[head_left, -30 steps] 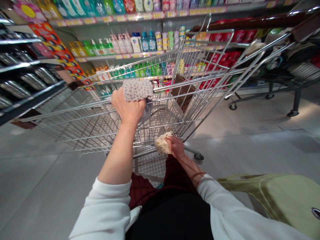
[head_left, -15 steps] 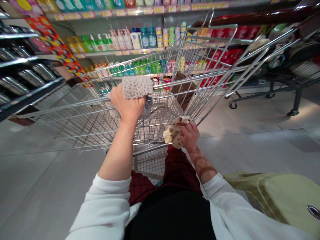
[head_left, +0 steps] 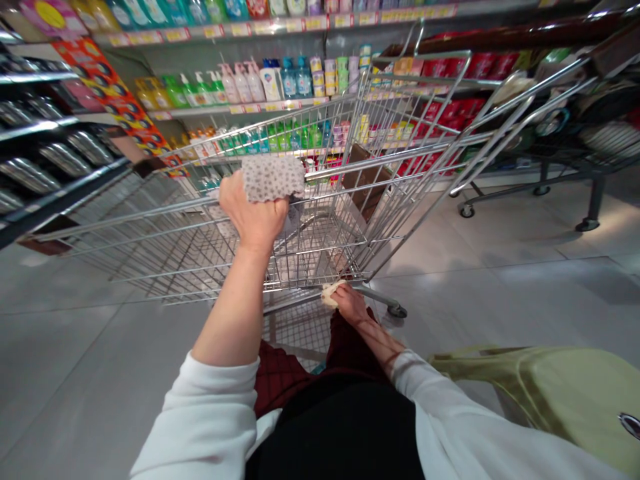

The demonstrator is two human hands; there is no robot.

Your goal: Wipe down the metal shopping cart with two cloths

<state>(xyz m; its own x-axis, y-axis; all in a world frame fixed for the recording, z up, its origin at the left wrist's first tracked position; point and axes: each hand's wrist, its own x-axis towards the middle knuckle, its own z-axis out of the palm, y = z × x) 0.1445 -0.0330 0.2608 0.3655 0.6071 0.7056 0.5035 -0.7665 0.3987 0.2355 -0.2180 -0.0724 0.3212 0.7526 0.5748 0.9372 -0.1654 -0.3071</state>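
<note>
A wire shopping cart [head_left: 295, 250] stands side-on right in front of me. My left hand [head_left: 255, 213] is closed round its top side rail, with a grey spotted cloth [head_left: 273, 178] folded over the rail in its grip. Lower down, my right hand [head_left: 350, 303] pinches a cream cloth [head_left: 332, 293] at the bottom edge of the basket, close to the lower frame. The cloth is bunched, and the hand's fingertips are partly hidden by it. Inside the cart, a brown panel [head_left: 367, 183] shows through the wires near the handle end.
Shelves of pump bottles [head_left: 240, 83] run behind the cart. Metal containers fill a rack [head_left: 55, 160] at the left. Another cart [head_left: 565, 173] with things in it stands at the right. A pale green item [head_left: 540, 387] lies near my right side, above the tiled floor [head_left: 500, 293].
My right hand has moved down and slightly left with the cream cloth, from the basket's side to its bottom edge. My left hand keeps its place on the rail.
</note>
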